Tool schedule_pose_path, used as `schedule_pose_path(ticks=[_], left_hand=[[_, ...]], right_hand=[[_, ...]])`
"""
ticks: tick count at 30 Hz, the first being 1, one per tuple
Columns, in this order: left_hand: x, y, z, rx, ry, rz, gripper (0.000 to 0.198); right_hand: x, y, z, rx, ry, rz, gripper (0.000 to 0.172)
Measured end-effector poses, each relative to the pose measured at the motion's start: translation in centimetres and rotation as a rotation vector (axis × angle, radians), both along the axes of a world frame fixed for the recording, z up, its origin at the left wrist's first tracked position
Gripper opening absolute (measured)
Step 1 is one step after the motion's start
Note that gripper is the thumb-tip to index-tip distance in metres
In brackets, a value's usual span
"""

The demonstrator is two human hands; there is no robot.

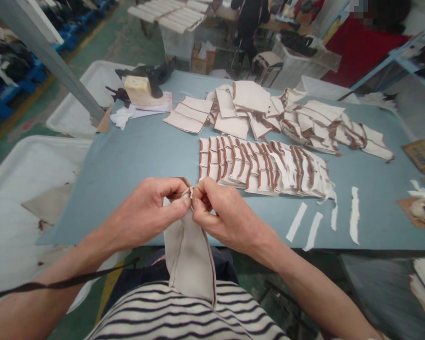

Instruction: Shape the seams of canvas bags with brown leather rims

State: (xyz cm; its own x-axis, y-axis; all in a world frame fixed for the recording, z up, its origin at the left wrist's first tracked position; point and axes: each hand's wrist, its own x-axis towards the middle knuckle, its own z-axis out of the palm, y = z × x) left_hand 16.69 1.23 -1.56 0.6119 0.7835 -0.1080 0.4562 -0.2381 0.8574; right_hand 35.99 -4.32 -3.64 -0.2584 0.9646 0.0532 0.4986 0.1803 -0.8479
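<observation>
Both hands meet in front of my striped shirt, at the near edge of the blue table. My left hand (159, 208) pinches the upper edge of a cream piece with brown edging (189, 252), thumb on top. Close beside it, my right hand (219, 208) grips the same edge between thumb and curled fingers. The piece hangs down against my shirt, with a seam running along it. Its gripped edge is bunched and partly hidden by my fingers. Just beyond my hands lies an overlapping row of similar cream pieces with brown edges (233, 160).
A loose pile of cream pieces (251, 97) covers the table's far side. White strips (296, 222) lie at the right front. A yellowish block (138, 90) sits at the back left. White bins (28, 156) stand left of the table, and a person (250, 23) is beyond it.
</observation>
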Motion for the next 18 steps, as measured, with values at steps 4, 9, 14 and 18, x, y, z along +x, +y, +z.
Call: schedule_pose_path(ticks=[4,9,14,18], left_hand=[[-0.5,0.3,-0.6,-0.121,-0.023,-0.078,0.036],[-1.0,0.6,-1.0,-0.214,-0.054,-0.141,0.043],[-1.3,0.7,-0.9,-0.243,-0.101,-0.195,0.035],[-1.1,0.7,-0.8,-0.206,-0.07,-0.165,0.032]], right_hand=[[0.3,-0.3,-0.2,-0.224,0.229,-0.023,0.016],[0.8,-0.3,-0.7,-0.295,0.357,0.031,0.024],[0.9,-0.1,-1.2,-0.364,0.462,0.105,0.026],[0.8,-0.1,-1.7,-0.402,0.59,0.157,0.031]])
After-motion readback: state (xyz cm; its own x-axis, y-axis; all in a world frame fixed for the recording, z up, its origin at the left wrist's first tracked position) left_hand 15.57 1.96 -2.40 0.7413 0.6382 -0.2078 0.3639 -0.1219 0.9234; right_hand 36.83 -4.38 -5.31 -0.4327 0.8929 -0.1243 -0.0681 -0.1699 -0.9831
